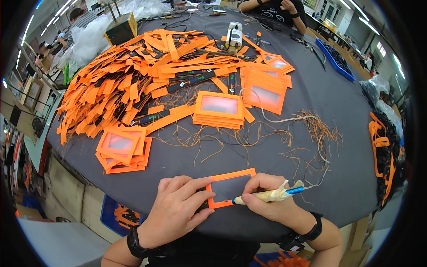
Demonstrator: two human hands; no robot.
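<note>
An orange-bordered panel with a clear window (231, 172) lies on the dark tabletop near the front edge. The fingers of my left hand (180, 207) grip its left border, the fingertips reaching onto the window. Closed around a corded pen-shaped tool (270, 195), my right hand (273, 207) rests over the panel's right side. Cream tape wraps the tool's shaft, its back end is blue, and its dark tip meets the panel's lower border. Stacked panels of the same kind (218, 121) sit just beyond, with a looser stack (122, 165) to the left.
A big heap of orange and black strips (102, 93) covers the far left. Loose threads (318, 127) tangle at right around a pale cord. Farther off are a white device (234, 34), a blue tray (333, 60) and another person (278, 13). Black and orange pieces (382, 151) line the right edge.
</note>
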